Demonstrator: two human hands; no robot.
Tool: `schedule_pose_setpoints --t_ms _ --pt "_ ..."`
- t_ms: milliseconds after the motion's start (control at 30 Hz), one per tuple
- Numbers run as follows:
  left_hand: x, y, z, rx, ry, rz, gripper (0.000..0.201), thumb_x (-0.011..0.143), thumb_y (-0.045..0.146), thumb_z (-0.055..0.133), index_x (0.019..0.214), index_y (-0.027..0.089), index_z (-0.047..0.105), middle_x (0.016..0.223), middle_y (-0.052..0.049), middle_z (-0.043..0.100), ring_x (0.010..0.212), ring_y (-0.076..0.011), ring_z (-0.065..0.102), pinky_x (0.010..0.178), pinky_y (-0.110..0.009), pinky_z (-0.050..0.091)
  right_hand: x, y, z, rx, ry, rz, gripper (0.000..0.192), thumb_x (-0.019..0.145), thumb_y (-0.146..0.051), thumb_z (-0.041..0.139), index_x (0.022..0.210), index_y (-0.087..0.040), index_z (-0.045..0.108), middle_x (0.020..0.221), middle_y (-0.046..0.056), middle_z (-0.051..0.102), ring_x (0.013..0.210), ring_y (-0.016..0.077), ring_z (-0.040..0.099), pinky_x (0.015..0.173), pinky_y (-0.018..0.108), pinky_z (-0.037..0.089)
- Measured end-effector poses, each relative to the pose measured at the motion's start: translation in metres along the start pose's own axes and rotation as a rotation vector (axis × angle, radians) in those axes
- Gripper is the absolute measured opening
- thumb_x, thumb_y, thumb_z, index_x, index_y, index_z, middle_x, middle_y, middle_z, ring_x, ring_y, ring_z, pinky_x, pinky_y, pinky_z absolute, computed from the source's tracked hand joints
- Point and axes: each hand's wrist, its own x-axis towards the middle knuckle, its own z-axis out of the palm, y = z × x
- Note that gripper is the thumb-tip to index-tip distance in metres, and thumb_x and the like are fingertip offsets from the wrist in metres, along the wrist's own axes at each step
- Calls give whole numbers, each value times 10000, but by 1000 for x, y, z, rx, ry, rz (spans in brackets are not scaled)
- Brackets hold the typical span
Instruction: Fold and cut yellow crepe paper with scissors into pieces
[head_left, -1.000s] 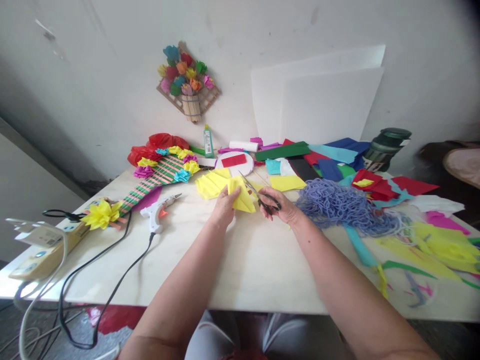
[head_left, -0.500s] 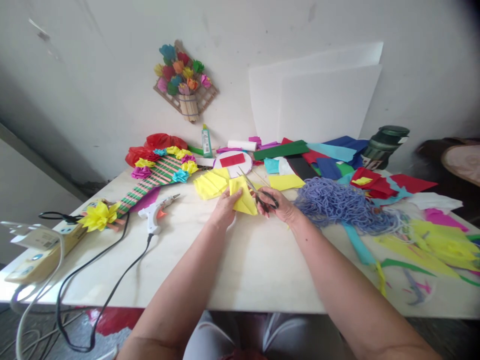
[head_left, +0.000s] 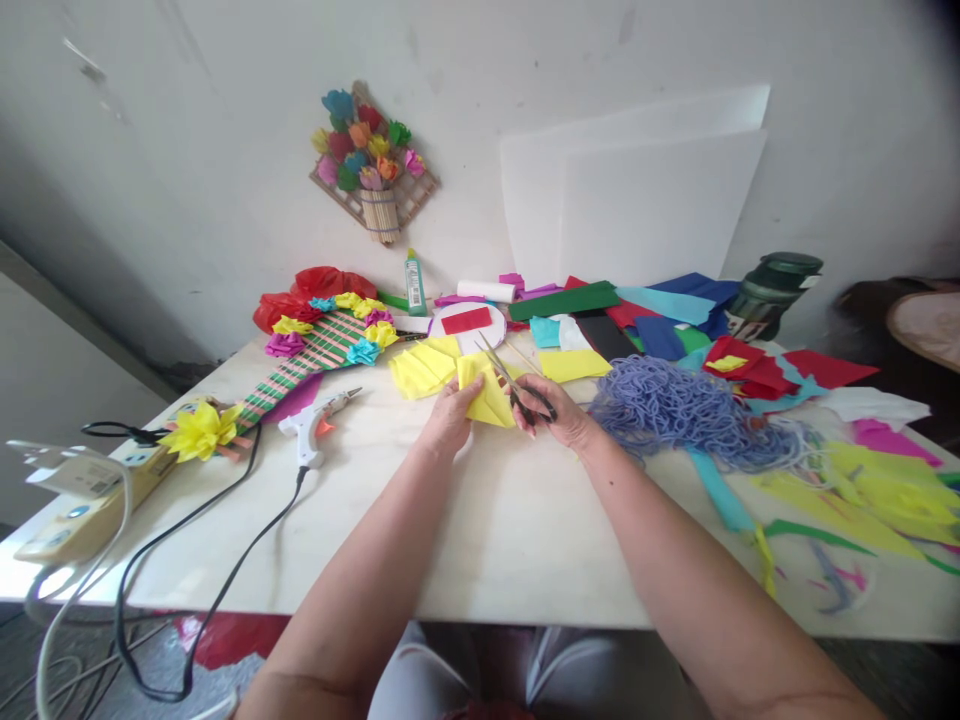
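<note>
both hands meet at the middle of the table [head_left: 480, 520]: left hand [head_left: 448, 418] pinches the folded yellow paper [head_left: 487, 393], right hand [head_left: 559, 410] is closed through the scissors [head_left: 517, 385] handles. the blades run up and left across the paper's right edge, paper lying between the hands.

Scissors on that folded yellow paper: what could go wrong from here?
The left hand pinches the folded yellow paper close to the blades of the scissors worked by the right hand; a fingertip could get nicked. The folded layers might slip, so the cut may run crooked. The purple yarn pile lies just beside the right wrist and could snag the forearm.
</note>
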Motion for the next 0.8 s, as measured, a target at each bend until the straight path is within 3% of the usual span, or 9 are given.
schedule_pose_setpoints --t_ms 100,433,633,800 --pt "1 2 -3 46 23 32 329 616 320 696 864 136 583 768 -53 651 757 -184 621 722 -286 475 0 -1 2 0 -8 2 292 692 -415 554 843 -176 481 473 -43 534 366 88 442 339 192 338" --pt "2 7 -4 106 -77 65 319 660 322 661 912 145 576 834 -60 642 800 -181 613 736 -288 465 -2 -1 0 -4 -59 -31 339 719 -478 535 868 -181 472 516 -35 545 389 89 459 359 195 328" --pt "-1 8 -3 86 -181 2 314 699 295 636 954 124 574 811 -68 646 800 -176 614 732 -281 472 -3 0 -1 58 -77 -67 395 710 -516 534 890 -169 474 527 -26 545 384 87 451 354 197 327" --pt "0 6 -3 75 -158 -19 344 669 302 664 940 105 587 795 -77 655 782 -182 620 716 -273 479 -2 -1 1 51 -61 -77 352 734 -488 523 874 -169 475 516 -22 551 375 85 446 346 196 325"
